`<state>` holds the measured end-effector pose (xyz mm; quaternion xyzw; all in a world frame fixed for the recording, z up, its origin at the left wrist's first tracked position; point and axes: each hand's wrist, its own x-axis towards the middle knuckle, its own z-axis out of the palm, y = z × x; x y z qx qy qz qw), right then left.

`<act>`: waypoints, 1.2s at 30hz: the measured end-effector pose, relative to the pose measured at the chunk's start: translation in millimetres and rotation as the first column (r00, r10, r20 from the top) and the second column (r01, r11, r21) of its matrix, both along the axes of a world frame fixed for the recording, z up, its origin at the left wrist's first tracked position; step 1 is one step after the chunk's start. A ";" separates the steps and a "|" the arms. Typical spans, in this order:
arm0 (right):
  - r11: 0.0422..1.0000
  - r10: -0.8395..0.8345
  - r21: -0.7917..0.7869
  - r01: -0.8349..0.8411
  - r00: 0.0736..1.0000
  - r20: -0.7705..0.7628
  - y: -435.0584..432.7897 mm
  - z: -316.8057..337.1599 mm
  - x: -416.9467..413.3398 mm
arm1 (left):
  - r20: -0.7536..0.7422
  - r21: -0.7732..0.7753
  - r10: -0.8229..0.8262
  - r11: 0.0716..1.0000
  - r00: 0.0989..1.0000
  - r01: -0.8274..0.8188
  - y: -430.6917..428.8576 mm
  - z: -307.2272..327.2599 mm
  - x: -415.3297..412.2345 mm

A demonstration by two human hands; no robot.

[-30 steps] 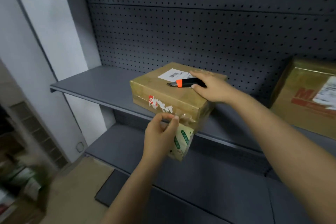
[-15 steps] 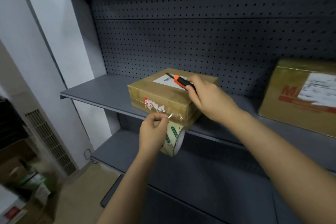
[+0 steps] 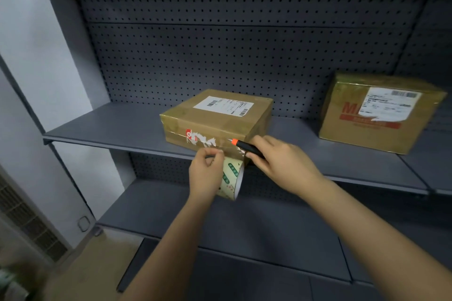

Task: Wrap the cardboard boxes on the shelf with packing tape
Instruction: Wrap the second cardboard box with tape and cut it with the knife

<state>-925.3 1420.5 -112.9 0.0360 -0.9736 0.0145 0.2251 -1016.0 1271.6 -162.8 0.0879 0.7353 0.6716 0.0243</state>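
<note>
On the middle shelf (image 3: pixel 110 127), close to its front edge, lies the near cardboard box (image 3: pixel 220 117), taped and bearing one white label. Just below the box's front face, the left hand (image 3: pixel 205 173) grips the single tape roll (image 3: pixel 232 178) with curled fingers that hide part of it. At the box's front right corner, the right hand (image 3: pixel 281 161) is closed round one utility knife (image 3: pixel 247 148). The knife's orange tip meets the box and its blade is too small to make out. Bare shelf surface runs left of the box to the shelf's end. Right of the box, well apart, stands the second cardboard box (image 3: pixel 374 115), making two boxes in all.
</note>
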 end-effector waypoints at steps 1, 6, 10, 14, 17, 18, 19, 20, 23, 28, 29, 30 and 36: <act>1.000 -0.015 0.019 0.015 1.000 0.002 -1.7 -0.8 2.6 | -0.002 -0.006 -0.006 1.000 1.000 0.006 -1.2 0.0 -1.0; 0.992 -0.095 0.091 0.092 0.995 0.029 -10.3 0.2 8.5 | -0.004 -0.033 -0.023 0.999 1.000 0.023 -2.9 0.9 -6.9; 0.978 -0.142 0.166 0.130 0.988 0.063 -20.6 6.2 0.5 | -0.001 -0.038 -0.018 0.999 1.000 0.018 -1.8 1.3 -8.8; 0.959 -0.177 0.237 0.158 0.982 0.062 -29.1 11.1 -4.3 | 0.015 -0.036 -0.015 0.999 1.000 0.016 -0.5 2.5 -8.0; 0.951 -0.207 0.250 0.184 0.976 0.068 -30.6 14.9 -3.8 | 0.025 -0.040 -0.010 0.999 1.000 0.011 0.7 3.8 -8.1; 0.948 -0.218 0.253 0.194 0.974 0.070 -30.0 16.0 -2.3 | 0.028 -0.042 -0.010 0.999 1.000 0.011 1.1 4.3 -8.4; 0.945 -0.228 0.255 0.204 0.971 0.070 -28.9 16.5 0.6 | 0.029 -0.044 -0.010 0.999 1.000 0.011 1.3 5.0 -8.4; 0.941 -0.241 0.260 0.215 0.968 0.071 -27.7 17.0 3.9 | 0.028 -0.045 -0.010 0.999 1.000 0.011 1.5 5.8 -8.3; 0.926 -0.280 0.285 0.247 0.957 0.080 -23.9 17.7 15.2 | 0.023 -0.051 -0.022 0.998 1.000 0.023 2.9 8.2 -5.8; 0.899 -0.346 0.314 0.306 0.935 0.079 -10.4 19.8 37.2 | 0.023 -0.021 -0.020 1.000 1.000 0.021 4.7 7.4 -2.6; 0.903 -0.350 0.291 0.314 0.933 0.080 -7.1 20.9 42.3 | 0.026 -0.010 -0.017 1.000 1.000 0.017 4.8 6.7 -2.1; 0.913 -0.345 0.258 0.316 0.936 0.074 -4.9 22.2 46.3 | 0.027 0.000 -0.016 1.000 1.000 0.016 5.0 5.6 -1.6; 0.960 -0.256 0.107 0.258 0.966 -0.036 -8.0 27.1 34.6 | 0.019 0.029 0.002 1.000 1.000 -0.002 6.9 1.2 2.7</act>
